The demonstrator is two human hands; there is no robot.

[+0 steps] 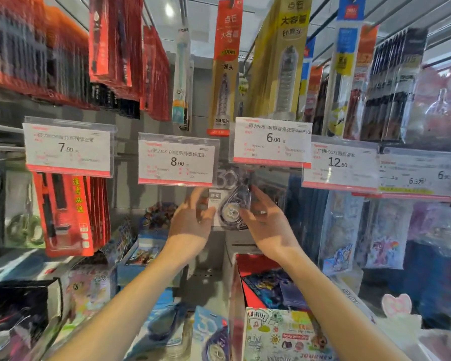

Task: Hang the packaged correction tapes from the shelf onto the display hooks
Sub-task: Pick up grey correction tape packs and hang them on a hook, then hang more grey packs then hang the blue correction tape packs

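Note:
A packaged correction tape (228,201), clear with a grey "30" card and a dark drop-shaped dispenser, is held up in the middle of the view. My left hand (192,220) grips its left edge and my right hand (266,222) grips its right edge. The pack's top reaches just under the 6.00 price tag (271,142), where the display hook is hidden behind the tag. Two more blue correction tape packs (214,334) lie on the shelf below, between my forearms.
Price tags 8.00 (176,161), 7.90 (68,147) and 12.90 (340,162) flank the spot. Red pen packs (68,214) hang at left, pouches (383,230) at right. A cartoon-printed box (279,332) and sticker boxes (143,254) crowd the shelf.

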